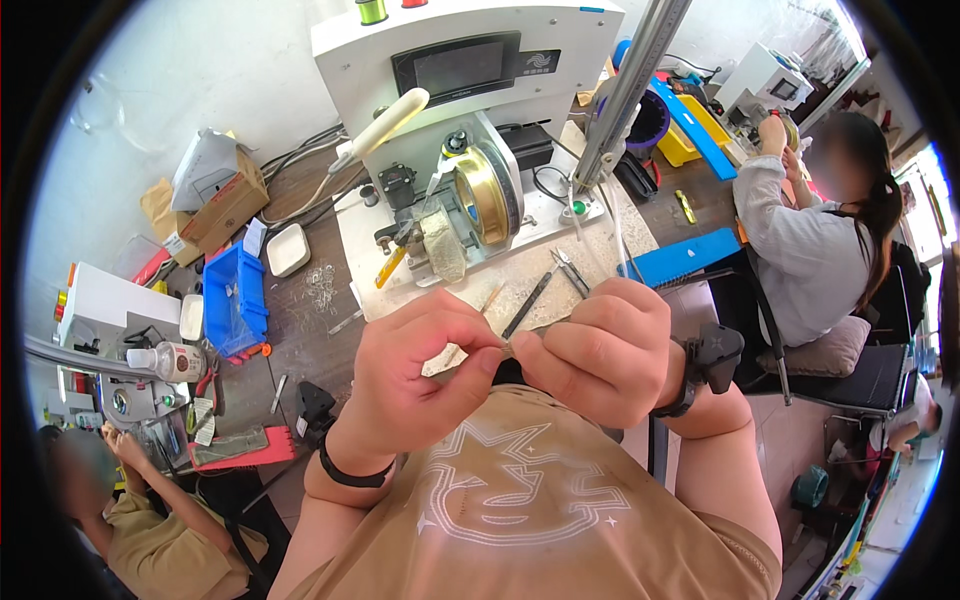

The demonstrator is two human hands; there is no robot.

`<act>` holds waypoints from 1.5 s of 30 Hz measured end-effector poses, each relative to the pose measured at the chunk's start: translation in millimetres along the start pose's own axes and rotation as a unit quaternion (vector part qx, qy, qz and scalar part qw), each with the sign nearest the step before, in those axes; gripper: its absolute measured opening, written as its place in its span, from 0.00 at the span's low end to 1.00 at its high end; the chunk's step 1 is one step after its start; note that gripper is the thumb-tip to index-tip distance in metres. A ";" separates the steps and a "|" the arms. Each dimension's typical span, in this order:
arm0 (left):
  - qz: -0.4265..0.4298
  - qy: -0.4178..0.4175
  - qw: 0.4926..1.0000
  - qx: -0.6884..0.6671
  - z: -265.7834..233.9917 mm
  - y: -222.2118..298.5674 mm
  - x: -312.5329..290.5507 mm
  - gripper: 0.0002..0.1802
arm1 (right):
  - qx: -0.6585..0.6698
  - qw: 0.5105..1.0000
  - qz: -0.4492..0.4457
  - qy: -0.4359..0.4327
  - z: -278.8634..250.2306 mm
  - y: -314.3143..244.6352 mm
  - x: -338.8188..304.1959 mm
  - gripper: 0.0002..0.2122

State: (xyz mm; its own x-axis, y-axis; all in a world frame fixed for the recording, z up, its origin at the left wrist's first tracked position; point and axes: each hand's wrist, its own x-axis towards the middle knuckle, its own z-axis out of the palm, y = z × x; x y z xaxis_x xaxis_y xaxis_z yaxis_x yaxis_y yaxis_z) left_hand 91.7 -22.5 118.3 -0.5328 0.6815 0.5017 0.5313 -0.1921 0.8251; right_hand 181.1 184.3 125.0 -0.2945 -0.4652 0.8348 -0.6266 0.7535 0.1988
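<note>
My left hand (pixel 425 360) and my right hand (pixel 600 350) meet in front of my chest, thumbs and forefingers pinched together. Whatever lies between the fingertips is tiny and mostly covered, so its kind cannot be made out. Just beyond them, a dark slim pen-like tool (pixel 528 305) and a pair of pliers (pixel 570 272) rest on the pale worktop (pixel 610 240). Above stands a white machine (pixel 350 60) with a gold-rimmed wheel (pixel 482 195) and a dark screen (pixel 460 68). A yellow-handled tool (pixel 391 267) lies at the machine's front left.
Left on the bench are a blue bin (pixel 235 295), a white dish (pixel 289 250) and a cardboard box (pixel 225 205). A blue tray (pixel 685 257) and a yellow tray (pixel 695 130) are at right. One person (pixel 810 250) sits right, another (pixel 170 530) lower left.
</note>
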 end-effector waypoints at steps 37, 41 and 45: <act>0.049 0.166 0.982 0.075 6.0 -47.4 -1.8 0.09 | 0.429 0.715 0.451 0.318 -62.3 53.6 -32.4 0.04; 0.002 0.126 0.991 0.037 28.4 -56.2 5.0 0.08 | 0.373 0.731 0.449 0.352 -116.2 66.1 -82.9 0.04; -0.041 0.104 0.994 0.015 72.4 -64.5 19.3 0.08 | 0.255 0.715 0.490 0.427 -178.3 70.4 -169.2 0.04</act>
State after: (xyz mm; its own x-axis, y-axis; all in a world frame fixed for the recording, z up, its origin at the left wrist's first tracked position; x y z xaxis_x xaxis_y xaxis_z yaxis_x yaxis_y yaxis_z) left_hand 94.9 54.2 56.0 -0.6983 0.5325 0.4784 0.4978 -0.1191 0.8591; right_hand 315.4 398.9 89.3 -0.3607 0.7893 0.4969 -0.6673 0.1539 -0.7287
